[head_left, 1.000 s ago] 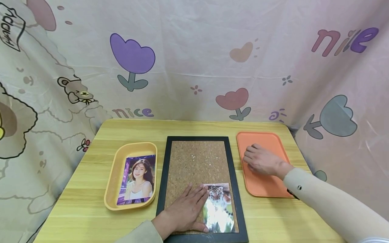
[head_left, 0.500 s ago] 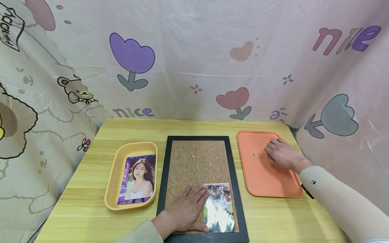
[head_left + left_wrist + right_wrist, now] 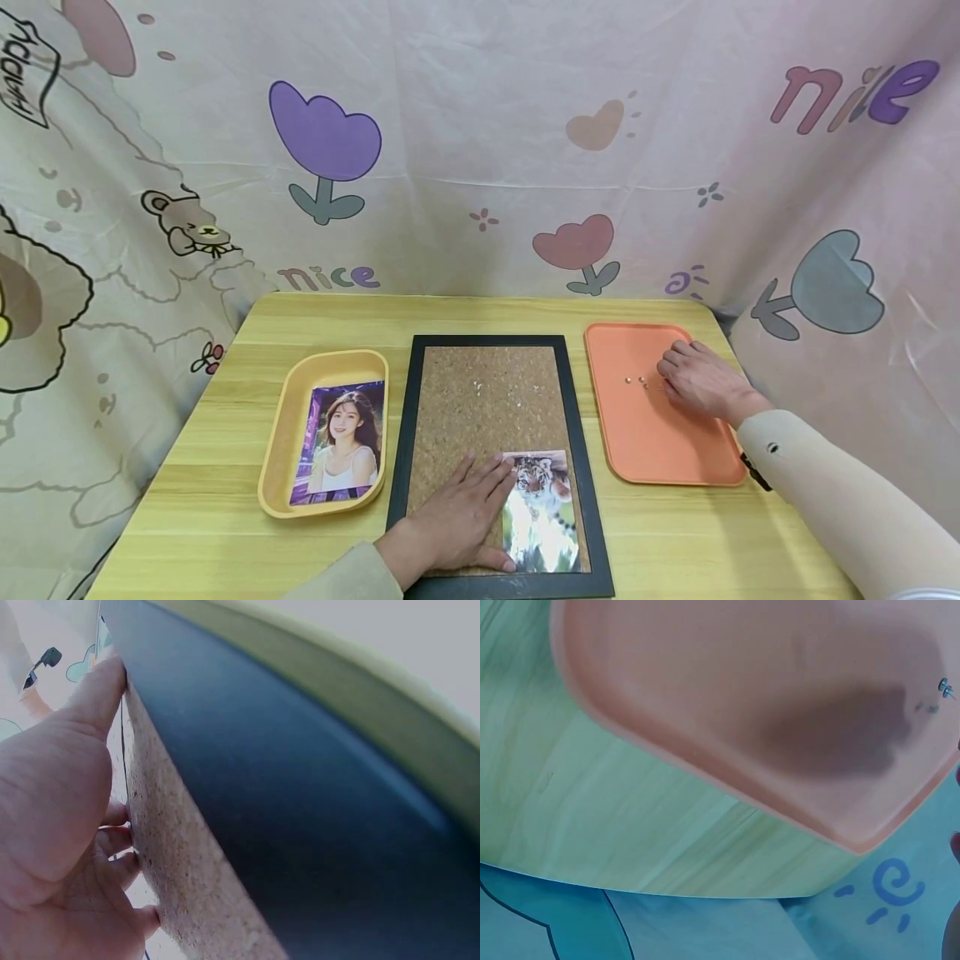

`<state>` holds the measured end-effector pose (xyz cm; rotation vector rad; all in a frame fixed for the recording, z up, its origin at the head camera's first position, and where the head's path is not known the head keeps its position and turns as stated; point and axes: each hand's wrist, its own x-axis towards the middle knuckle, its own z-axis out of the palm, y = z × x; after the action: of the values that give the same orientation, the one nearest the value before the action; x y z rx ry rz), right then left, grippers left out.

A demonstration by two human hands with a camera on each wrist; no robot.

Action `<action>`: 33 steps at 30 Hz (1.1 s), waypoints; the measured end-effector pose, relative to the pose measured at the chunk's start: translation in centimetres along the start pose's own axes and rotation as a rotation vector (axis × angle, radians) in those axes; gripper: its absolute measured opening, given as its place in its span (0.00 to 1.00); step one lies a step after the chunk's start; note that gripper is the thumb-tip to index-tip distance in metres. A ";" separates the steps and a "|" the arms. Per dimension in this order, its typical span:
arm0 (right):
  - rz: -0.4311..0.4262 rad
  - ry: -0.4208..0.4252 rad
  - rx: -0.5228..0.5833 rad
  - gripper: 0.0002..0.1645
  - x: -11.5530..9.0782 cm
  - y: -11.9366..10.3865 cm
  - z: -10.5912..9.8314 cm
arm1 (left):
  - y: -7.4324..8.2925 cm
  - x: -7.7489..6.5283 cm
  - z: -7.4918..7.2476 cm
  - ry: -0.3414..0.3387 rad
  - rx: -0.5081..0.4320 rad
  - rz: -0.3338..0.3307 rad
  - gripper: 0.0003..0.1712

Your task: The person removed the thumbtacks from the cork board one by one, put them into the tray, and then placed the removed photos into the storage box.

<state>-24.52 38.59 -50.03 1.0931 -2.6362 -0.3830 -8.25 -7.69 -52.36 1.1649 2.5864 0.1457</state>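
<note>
My left hand lies flat with straight fingers on the cork board. Its fingertips and thumb touch the left edge of a glossy photo of a tiger, which sits in the board's lower right corner. In the left wrist view, the thumb reaches along the cork beside the black frame. Over the orange tray, my right hand has its fingers bent down beside several small metallic thumbtacks. Its fingertips are hidden in the head view, so I cannot tell whether they pinch a thumbtack.
To the left of the board stands a yellow tray with a portrait photo on top of a purple print. All of it rests on a wood-grain table. A printed curtain hangs behind and at both sides.
My right hand has moved right across the orange tray, uncovering small thumbtacks, and has barely shifted in the last half second. The left hand and the tiger photo have stayed put.
</note>
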 end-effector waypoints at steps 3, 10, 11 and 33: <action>0.021 -0.013 0.012 0.11 0.0 0.0 -0.1 | 0.0 0.0 0.0 -0.002 -0.007 -0.002 0.63; 0.096 -0.013 0.056 0.06 -0.2 -0.1 -0.5 | -0.1 0.0 -0.1 0.010 -0.005 0.004 0.63; 0.115 -0.014 0.062 0.06 -0.2 -0.2 -0.6 | -0.1 0.0 -0.1 0.012 -0.003 0.004 0.63; 0.227 0.243 0.230 0.08 -0.1 -10.6 -1.2 | 0.6 0.3 -0.7 0.029 -0.006 -0.027 0.66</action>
<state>-17.19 31.23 -52.53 0.8269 -2.5892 0.0965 -8.24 -7.06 -51.60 1.1337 2.6241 0.1651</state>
